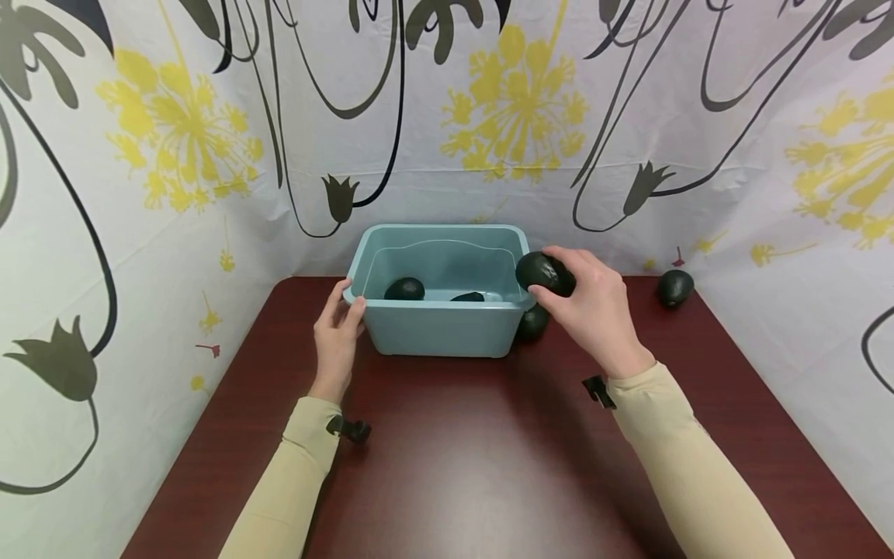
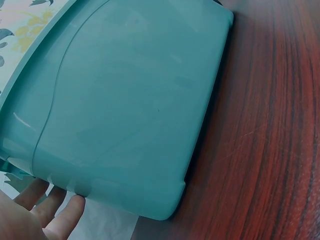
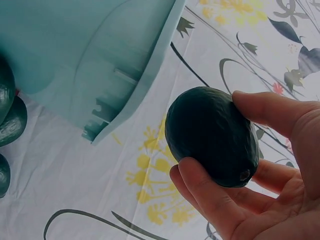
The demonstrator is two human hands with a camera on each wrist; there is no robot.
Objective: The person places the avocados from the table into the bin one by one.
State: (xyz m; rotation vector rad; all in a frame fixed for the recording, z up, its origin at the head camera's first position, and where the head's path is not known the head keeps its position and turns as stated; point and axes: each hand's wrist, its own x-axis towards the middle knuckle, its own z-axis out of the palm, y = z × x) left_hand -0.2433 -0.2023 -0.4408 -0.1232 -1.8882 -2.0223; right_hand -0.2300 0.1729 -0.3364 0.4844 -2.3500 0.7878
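A dark green avocado (image 1: 545,273) is held between the thumb and fingers of my right hand (image 1: 594,307), at the right rim of a teal plastic bin (image 1: 440,330). In the right wrist view the held avocado (image 3: 212,135) shows its stem end toward the palm. My left hand (image 1: 337,338) grips the bin's left end at the rim; in the left wrist view its fingers (image 2: 67,215) touch the bin's side. Inside the bin lies one avocado (image 1: 404,289), and the top of another dark one (image 1: 467,296) shows above the front rim.
Beside the bin's right side sits an avocado (image 1: 533,324), partly hidden; the right wrist view has several avocados (image 3: 12,122) there. Another avocado (image 1: 674,288) lies near the back right corner of the dark red table (image 1: 447,466). Patterned fabric (image 1: 447,178) hangs behind and at both sides.
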